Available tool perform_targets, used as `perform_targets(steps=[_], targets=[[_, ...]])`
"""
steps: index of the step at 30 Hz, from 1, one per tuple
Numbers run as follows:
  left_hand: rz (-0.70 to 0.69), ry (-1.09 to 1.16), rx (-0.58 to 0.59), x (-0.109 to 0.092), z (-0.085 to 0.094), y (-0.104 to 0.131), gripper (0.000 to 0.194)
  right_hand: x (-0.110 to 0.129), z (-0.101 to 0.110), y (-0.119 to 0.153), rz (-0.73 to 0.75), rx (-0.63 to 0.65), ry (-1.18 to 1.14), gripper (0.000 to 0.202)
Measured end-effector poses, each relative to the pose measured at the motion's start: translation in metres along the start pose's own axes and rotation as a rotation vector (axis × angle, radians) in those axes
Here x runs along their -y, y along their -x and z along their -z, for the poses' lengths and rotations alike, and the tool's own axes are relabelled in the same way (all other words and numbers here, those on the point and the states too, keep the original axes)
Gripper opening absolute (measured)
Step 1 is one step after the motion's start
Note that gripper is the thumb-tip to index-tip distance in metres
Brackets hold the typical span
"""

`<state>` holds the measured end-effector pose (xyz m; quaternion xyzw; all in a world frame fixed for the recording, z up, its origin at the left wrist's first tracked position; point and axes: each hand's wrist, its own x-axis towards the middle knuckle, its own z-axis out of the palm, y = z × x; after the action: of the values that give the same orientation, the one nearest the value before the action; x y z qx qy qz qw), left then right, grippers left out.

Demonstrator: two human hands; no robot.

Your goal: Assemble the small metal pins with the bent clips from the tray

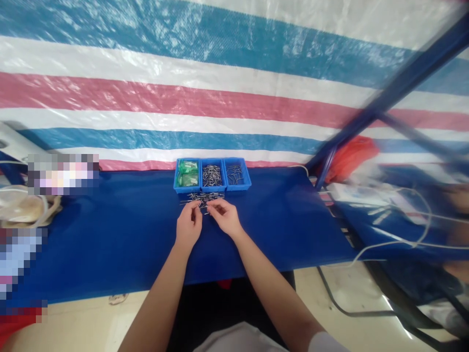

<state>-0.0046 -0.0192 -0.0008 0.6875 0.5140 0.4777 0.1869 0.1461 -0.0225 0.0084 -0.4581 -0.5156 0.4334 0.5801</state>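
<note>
Fingertips bent together, the left hand (188, 226) and right hand (226, 218) meet a pile of metal pins (207, 196) on the blue desk (120, 230); whether either grasps one, I cannot tell. Three blue bins (214, 189) stand just behind the pile, before striped sheeting (220, 107).

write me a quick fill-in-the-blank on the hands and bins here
1. Small blue plastic bins stand in a row, ____ in all.
2. From the person's side, green plastic packets sit in the ____ bin.
3. The bare left hand and bare right hand are at a loose heap of thin silvery metal pieces on a glossy ____ tabletop.

Missing words: three; left; blue
</note>
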Motion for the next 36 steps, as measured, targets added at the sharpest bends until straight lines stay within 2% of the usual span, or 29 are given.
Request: perform_targets(steps=[6, 13, 21, 36], targets=[[-0.012, 0.002, 0.005, -0.0003, -0.0003, -0.0007, 0.024, 0.0009, 0.0006, 0.0005, 0.013, 0.011, 0.04, 0.019], [0.06, 0.089, 0.038, -0.0051, 0.0033, 0.0011, 0.027, -0.0008, 0.0009, -0.0002, 0.001, 0.027, 0.039, 0.018], [0.005, 0.111, 0.022, -0.0051, 0.001, -0.0006, 0.022, 0.0007, -0.0002, -0.0003, -0.018, 0.024, 0.022, 0.019], [0.11, 0.112, 0.02, 0.0017, -0.0007, 0.0014, 0.031, -0.0002, -0.0004, 0.0012, -0.018, 0.048, 0.026, 0.017]])
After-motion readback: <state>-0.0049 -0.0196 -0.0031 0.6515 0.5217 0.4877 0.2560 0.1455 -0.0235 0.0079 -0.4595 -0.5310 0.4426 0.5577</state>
